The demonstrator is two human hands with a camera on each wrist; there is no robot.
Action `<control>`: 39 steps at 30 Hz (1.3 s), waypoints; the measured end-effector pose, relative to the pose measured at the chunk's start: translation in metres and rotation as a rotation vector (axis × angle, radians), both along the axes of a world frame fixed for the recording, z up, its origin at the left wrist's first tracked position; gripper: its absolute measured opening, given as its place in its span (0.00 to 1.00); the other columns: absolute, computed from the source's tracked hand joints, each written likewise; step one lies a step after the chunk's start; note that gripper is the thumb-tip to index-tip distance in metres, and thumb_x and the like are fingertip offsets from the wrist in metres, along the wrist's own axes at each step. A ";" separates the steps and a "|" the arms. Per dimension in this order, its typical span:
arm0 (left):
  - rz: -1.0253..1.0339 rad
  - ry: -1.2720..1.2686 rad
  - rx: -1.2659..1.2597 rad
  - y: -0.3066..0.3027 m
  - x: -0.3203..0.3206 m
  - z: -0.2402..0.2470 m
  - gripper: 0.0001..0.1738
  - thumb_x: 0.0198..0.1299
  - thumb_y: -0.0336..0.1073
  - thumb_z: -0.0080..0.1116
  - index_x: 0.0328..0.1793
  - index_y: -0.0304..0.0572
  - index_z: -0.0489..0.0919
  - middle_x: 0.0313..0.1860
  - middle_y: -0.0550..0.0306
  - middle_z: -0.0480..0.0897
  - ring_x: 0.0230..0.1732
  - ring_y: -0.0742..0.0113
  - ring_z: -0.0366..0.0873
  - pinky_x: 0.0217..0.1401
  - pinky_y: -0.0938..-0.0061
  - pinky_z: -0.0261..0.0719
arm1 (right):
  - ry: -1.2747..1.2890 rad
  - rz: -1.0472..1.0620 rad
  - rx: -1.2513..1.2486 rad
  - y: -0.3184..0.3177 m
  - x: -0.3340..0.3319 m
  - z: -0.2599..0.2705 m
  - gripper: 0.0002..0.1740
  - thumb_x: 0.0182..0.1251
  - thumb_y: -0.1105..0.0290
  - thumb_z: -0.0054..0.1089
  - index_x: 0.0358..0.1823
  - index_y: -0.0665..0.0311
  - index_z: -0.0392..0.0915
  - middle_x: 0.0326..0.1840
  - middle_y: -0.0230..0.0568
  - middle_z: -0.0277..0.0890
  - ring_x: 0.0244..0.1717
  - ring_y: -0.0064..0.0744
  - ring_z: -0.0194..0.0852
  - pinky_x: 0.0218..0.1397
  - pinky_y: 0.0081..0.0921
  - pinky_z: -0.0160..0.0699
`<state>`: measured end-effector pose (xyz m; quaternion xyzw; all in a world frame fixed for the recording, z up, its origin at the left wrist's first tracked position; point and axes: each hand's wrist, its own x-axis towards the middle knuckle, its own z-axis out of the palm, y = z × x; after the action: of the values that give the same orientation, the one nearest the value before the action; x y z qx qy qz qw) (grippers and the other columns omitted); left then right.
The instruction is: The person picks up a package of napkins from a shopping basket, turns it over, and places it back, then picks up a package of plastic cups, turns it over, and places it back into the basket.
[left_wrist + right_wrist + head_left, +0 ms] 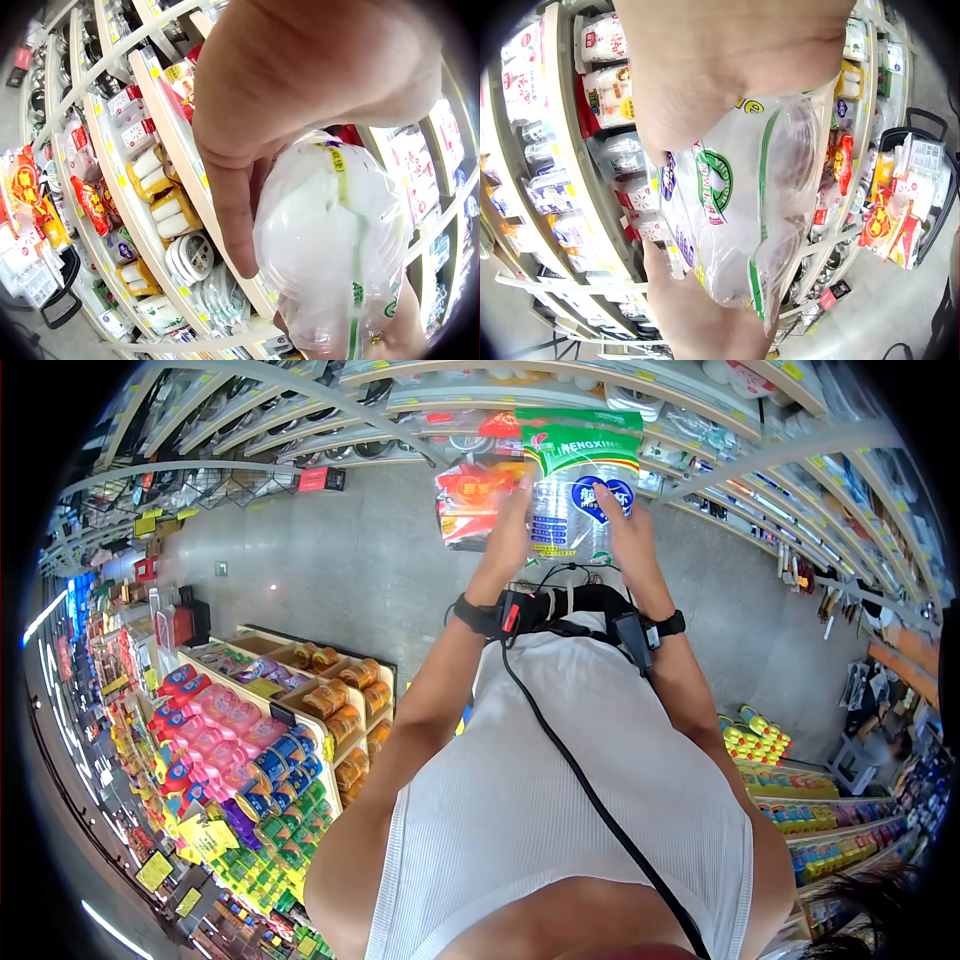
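A clear plastic pack of disposable cups point(572, 510) with a green printed header is held up in front of the body. My left hand point(511, 538) grips its left side and my right hand point(632, 542) its right side, thumb on the front near a blue heart label. Seen from the left wrist, the rounded cup bottoms point(322, 232) show through the film below my left hand point(307, 75). From the right wrist, a round green logo point(714, 187) is printed along the pack, under my right hand point(720, 67).
Shelves point(169, 172) of packaged tableware stand ahead. A black basket point(889, 139) on the floor holds red and white packages point(892, 225). Behind to the left is a display point(255, 705) of jars and bottles. Farther right, another person point(880, 745) is near a stool.
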<state>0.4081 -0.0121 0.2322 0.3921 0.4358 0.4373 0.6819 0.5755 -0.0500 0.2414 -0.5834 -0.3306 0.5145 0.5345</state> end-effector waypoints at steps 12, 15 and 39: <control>0.097 0.524 0.358 0.001 0.002 0.016 0.26 0.69 0.48 0.51 0.53 0.24 0.73 0.36 0.37 0.81 0.38 0.51 0.78 0.46 0.61 0.73 | -0.097 0.034 0.045 0.009 -0.013 0.007 0.25 0.66 0.54 0.62 0.47 0.74 0.80 0.39 0.42 0.84 0.40 0.24 0.78 0.46 0.24 0.75; 0.100 0.487 0.387 0.001 0.003 0.023 0.25 0.69 0.46 0.51 0.51 0.24 0.74 0.33 0.39 0.80 0.36 0.53 0.77 0.43 0.61 0.72 | -0.024 0.026 0.083 0.010 -0.013 -0.001 0.25 0.67 0.54 0.62 0.48 0.74 0.79 0.41 0.42 0.83 0.41 0.24 0.78 0.46 0.24 0.75; 0.074 0.360 0.331 0.003 0.006 0.010 0.22 0.70 0.44 0.51 0.56 0.27 0.74 0.35 0.53 0.80 0.37 0.70 0.73 0.43 0.70 0.72 | -0.033 0.039 0.087 0.012 -0.009 0.000 0.24 0.66 0.55 0.63 0.48 0.74 0.78 0.40 0.42 0.83 0.39 0.23 0.78 0.45 0.24 0.76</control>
<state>0.4137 -0.0088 0.2421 0.5538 0.4867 0.4504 0.5035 0.5665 -0.0380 0.2414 -0.5617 -0.3727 0.5001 0.5436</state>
